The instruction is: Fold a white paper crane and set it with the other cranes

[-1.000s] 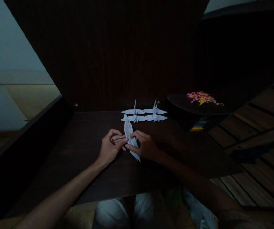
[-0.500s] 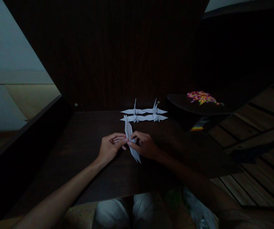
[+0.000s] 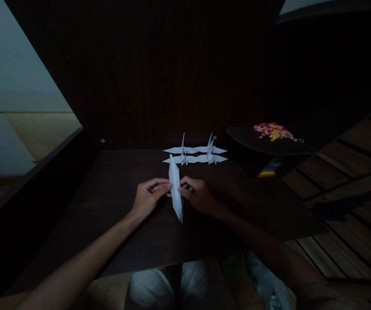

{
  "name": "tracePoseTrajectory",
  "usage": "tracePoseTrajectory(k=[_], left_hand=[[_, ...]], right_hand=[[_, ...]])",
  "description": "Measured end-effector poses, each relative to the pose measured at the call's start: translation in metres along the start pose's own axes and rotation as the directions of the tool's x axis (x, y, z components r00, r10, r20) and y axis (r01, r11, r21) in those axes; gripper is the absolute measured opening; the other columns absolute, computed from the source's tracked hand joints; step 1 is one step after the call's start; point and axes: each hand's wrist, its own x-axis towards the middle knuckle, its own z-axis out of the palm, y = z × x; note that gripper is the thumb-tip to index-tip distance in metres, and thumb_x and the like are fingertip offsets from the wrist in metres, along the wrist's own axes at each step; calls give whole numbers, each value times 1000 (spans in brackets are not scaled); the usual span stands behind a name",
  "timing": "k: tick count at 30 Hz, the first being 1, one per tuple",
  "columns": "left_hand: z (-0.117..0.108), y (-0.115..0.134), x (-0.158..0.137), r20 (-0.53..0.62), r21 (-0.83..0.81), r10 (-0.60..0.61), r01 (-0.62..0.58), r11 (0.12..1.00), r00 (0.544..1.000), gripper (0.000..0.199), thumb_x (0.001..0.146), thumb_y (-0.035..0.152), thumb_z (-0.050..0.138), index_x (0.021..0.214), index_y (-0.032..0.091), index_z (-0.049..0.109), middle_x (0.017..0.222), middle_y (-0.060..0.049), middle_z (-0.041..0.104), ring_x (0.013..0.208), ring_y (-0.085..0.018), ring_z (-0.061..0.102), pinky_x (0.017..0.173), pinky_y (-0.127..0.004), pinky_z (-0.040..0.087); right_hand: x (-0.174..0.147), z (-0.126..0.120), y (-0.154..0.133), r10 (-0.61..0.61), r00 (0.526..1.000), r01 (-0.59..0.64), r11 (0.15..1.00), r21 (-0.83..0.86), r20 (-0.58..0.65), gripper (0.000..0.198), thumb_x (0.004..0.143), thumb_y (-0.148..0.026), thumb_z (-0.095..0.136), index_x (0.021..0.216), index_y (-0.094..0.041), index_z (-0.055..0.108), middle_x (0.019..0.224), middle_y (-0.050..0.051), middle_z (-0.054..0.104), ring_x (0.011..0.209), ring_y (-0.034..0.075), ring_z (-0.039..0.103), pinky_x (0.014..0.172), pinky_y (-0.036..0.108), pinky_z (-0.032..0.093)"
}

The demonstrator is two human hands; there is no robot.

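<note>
A long, narrow piece of folded white paper (image 3: 176, 196), pointed at both ends, is held upright between my hands above the dark desk. My left hand (image 3: 149, 196) pinches its left edge at mid-length, thumb on the near face. On the opposite edge my right hand (image 3: 198, 194) pinches it too, thumb in front and fingers curled. Just beyond the paper's upper tip, several white origami cranes (image 3: 210, 158) stand close together in two rows, their wings spread sideways.
The dark wooden desk (image 3: 117, 172) has a tall back panel (image 3: 159, 77) and a raised left side board (image 3: 36, 172). On a rounded shelf (image 3: 240, 137) at right lies a pile of small colourful pieces (image 3: 273, 131). Slatted wood (image 3: 343, 163) lies beyond on the right.
The folded paper has turned in my fingers, so a broader, smoother face shows and its lower tip sits further left. My hands stay nearly in place.
</note>
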Motion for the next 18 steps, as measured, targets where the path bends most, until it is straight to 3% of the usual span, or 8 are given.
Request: tracePoseTrajectory(k=[3, 10, 18], left_hand=[[-2, -2, 2, -25, -6, 9, -9, 1000, 1000, 27, 63, 34, 81, 79, 14, 71, 70, -3, 71, 60, -16, 65, 63, -29, 56], [-2, -10, 4, -7, -63, -30, 30, 998, 1000, 34, 64, 33, 79, 90, 14, 67, 70, -2, 70, 60, -15, 64, 64, -27, 54], [1, -8, 1, 53, -16, -42, 43, 999, 998, 34, 63, 37, 81, 85, 14, 68, 74, -2, 69, 66, -14, 63, 66, -25, 51]], right_hand=[[0, 2, 0, 47, 997, -45, 998, 40, -53, 10, 84, -26, 54, 77, -19, 55, 64, -4, 53, 58, 9, 50, 58, 22, 41], [0, 9, 3, 187, 975, -127, 913, 388, -122, 16, 75, -23, 60, 87, -20, 51, 72, -2, 59, 62, 10, 57, 54, 21, 47], [-2, 10, 4, 123, 986, -74, 929, 363, -113, 16, 78, -22, 60, 91, -20, 51, 75, -1, 61, 66, 11, 60, 60, 22, 49]])
